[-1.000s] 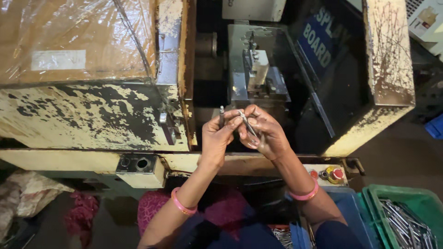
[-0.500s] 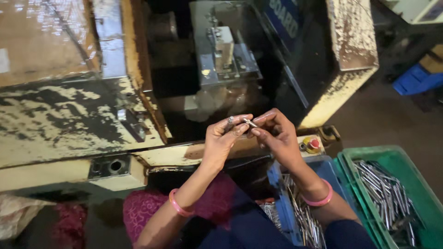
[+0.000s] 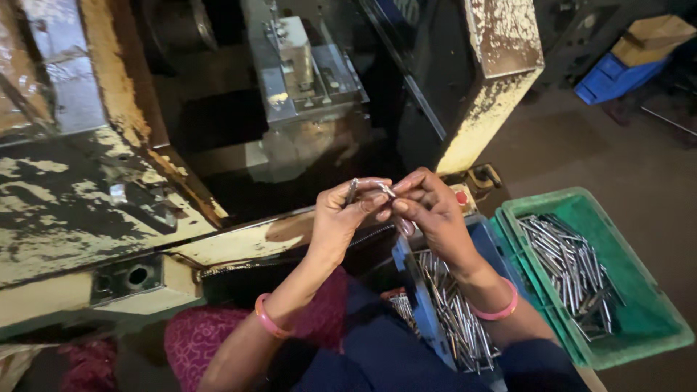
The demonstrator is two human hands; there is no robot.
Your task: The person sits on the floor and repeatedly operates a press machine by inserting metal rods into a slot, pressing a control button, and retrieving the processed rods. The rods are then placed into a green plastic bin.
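Head view: left hand (image 3: 341,218) and right hand (image 3: 428,210) meet in front of press (image 3: 305,65), fingertips of both pinched on small metal pin (image 3: 385,190) held between them. Since a second ago hands have dropped lower and nearer the body, away from die block — pin out of machine, handled in air. Blue tray (image 3: 435,319) of pins under right wrist; green crate (image 3: 617,319) of pins further right.

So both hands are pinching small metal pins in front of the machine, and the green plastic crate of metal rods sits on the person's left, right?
Not quite. The head view shows the green plastic crate of metal rods on the person's right, not left. The rest holds: left hand and right hand pinch small metal pins before the machine.
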